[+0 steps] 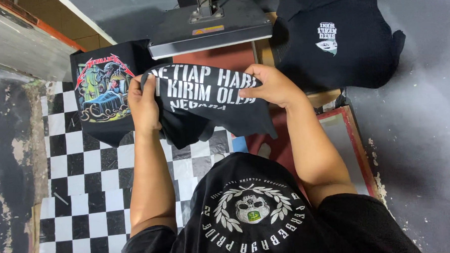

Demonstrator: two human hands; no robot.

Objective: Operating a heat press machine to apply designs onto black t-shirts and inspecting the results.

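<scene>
The fingers (150,89) of the left hand (144,107) curl over the left edge of a black T-shirt with large white lettering (208,99), pinching the cloth against the thumb; the fingers (253,85) of the right hand (271,86) clamp the shirt's upper right edge the same way. Held at two points, the cloth stretches taut between them, probably so that the printed side lies flat and readable, while its lower part hangs slack.

The shirt hovers just in front of the heat press (208,26), below its grey upper plate and over the reddish lower bed (222,57). Both forearms reach forward from the body, elbows bent and spread, wrists turned inward toward each other.

Left of the press, another black shirt with a colourful picture print (102,89) lies flat on the checkered floor (80,163). Right of the press, a third dark shirt with a small white emblem (332,36) lies spread out, well apart from the hands. The person's own black shirt (254,216) fills the near edge.
</scene>
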